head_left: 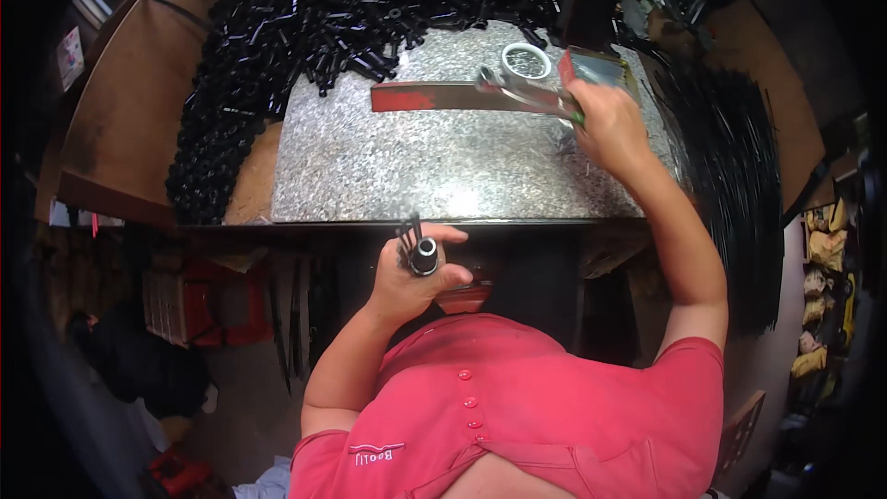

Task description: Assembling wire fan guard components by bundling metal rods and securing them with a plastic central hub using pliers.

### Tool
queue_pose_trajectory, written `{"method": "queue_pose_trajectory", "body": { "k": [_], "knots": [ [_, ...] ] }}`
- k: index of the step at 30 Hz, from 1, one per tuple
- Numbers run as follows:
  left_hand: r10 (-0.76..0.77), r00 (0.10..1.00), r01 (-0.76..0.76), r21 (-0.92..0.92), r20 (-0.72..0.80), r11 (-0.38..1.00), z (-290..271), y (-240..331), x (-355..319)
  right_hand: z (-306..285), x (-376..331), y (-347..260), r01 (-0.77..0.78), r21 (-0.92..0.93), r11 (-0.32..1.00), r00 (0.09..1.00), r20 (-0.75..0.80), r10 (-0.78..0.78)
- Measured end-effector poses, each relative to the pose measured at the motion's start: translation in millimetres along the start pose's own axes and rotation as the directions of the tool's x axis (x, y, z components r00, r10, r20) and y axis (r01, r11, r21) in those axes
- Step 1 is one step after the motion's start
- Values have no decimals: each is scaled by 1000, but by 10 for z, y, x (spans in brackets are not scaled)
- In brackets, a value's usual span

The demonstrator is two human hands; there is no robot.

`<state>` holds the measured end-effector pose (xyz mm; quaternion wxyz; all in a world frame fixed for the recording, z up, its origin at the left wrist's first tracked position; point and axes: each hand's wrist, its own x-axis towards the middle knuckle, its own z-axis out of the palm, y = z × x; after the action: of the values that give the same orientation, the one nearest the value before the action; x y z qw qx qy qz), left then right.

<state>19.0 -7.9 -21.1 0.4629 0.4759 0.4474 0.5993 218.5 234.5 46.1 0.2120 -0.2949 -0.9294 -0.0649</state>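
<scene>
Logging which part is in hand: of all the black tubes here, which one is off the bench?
The black tube gripped upright in the left hand, open end facing the camera; the others lie heaped in the pile on the bench.

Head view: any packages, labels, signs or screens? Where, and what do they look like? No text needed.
Dark flat slab, maybe a phone or screen: leaning at the bench's far edge, rectangular, black, unlit.
Small box or card: on the speckled metal sheet by the right hand, rectangular, red edge, grey face.
Paper sign: far left wall, small, pale with reddish marks.
Yellow packets: far right, stacked, blurred.
</scene>
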Motion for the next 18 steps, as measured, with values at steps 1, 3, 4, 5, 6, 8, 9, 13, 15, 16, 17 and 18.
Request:
{"method": "queue_pose_trajectory", "body": {
  "k": [1,3,4,5,6,8,9,13,15,16,17,18],
  "knots": [
    [-24,1000,24,-2,16,1000,21,18,-8,60,129,113,-44,-47,998,998,46,46],
    [-16,999,18,-44,47,999,80,80,-7,89,361,174,-101,-111,989,985,126,115],
    [-14,998,19,-77,56,997,112,122,-11,67,470,151,-119,-130,984,977,160,139],
    [-11,997,19,-114,77,993,149,136,-6,144,557,217,-102,-171,980,974,183,134],
    [0,993,15,-121,120,993,147,131,-18,177,645,205,-86,-213,973,969,208,131],
    [54,993,-60,59,103,996,96,101,-47,331,797,255,-28,-261,965,931,345,120],
    [34,996,-39,50,85,998,92,89,-62,411,852,251,4,-289,957,921,375,109],
    [44,992,-55,100,115,993,48,51,-121,557,964,153,42,-246,968,903,424,68],
    [96,995,-96,16,10,995,74,47,-113,568,971,140,36,-219,975,914,401,57],
    [92,994,-92,3,61,996,80,34,-101,591,963,165,6,-218,976,913,400,83],
    [104,993,-105,26,64,994,82,19,-81,620,958,201,-22,-215,976,911,398,109],
    [115,992,-118,50,60,992,74,-7,-65,690,970,227,-33,-220,975,913,391,119]
  ]
}}
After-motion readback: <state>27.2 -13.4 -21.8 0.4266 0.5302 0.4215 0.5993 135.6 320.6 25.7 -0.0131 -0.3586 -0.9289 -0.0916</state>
